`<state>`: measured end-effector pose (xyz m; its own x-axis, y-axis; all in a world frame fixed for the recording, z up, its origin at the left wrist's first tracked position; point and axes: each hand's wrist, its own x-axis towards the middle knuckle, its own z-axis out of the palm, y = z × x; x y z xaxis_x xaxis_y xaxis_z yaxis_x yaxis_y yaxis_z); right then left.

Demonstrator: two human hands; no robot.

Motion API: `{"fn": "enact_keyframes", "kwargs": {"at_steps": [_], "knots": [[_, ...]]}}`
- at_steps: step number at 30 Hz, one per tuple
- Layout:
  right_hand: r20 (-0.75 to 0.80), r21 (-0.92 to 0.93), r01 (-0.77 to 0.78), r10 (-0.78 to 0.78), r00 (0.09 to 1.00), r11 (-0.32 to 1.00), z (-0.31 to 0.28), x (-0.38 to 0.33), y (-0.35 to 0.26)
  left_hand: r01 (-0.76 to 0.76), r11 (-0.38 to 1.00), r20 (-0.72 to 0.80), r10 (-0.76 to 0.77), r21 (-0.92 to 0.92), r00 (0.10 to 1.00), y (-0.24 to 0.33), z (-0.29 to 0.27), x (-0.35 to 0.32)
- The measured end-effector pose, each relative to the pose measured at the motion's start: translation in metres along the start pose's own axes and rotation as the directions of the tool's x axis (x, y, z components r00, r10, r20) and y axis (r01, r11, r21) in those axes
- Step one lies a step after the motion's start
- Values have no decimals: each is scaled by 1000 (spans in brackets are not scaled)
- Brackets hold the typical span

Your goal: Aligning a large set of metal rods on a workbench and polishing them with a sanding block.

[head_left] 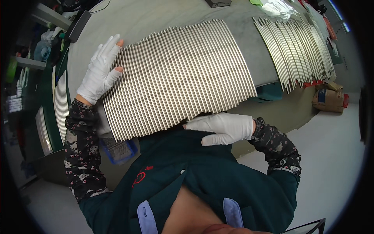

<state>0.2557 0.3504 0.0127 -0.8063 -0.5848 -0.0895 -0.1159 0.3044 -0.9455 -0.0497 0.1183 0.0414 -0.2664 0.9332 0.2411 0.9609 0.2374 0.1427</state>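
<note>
Metal rods [177, 76], slim and silver, laid side by side in one broad sheet on the grey table [156, 15], near ends overhanging its front edge just before the body. Too many and too tightly packed for an exact count; several dozen at least. Far ends in a fairly even line, near ends in a slanting line, so squared up for the most part, judging by the lie; left margin and near ends apparently the part in hand.

Left hand [99, 72], in a white glove with some fingertips cut away, laid flat and spread along the left margin of the sheet, fingers straight, pressing sideways on the outermost rods, nothing gripped. Right hand [226, 128], gloved alike, flat and open against the near ends at the lower right of the sheet, fingers together pointing left, nothing clasped.

Further out: second batch of rods [296, 48] at the right of the same table, well apart from the first, likewise past counting, fanned and less even, seemingly not squared. Third strip of rods [60, 101] down the left side beyond the green edge. Two dark boxes: one [78, 25] at the far left, one [218, 3] at the top middle. Blue tray [117, 150] below the table by the left forearm. One brown sack [329, 99] on the floor at the right.
</note>
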Motion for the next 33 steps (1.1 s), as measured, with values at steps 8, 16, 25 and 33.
{"fn": "enact_keyframes", "kwargs": {"at_steps": [8, 16, 25, 33], "knots": [[-44, -55, 23, -25, 999, 998, 0, -22, -10, -176, 984, 2, 176, -14, 984, 50, -16, 42], [-334, -165, -19, -38, 942, 986, 14, -43, -39, -558, 824, 38, 564, -98, 825, 107, -20, 86], [-890, 342, -237, 394, 229, 909, 3, -97, -4, -577, 812, 149, 561, 94, 814, 154, 45, 150], [-913, 386, 31, 377, 155, 922, 8, -83, 12, -570, 816, 145, 556, 90, 819, 162, 48, 162]]}}
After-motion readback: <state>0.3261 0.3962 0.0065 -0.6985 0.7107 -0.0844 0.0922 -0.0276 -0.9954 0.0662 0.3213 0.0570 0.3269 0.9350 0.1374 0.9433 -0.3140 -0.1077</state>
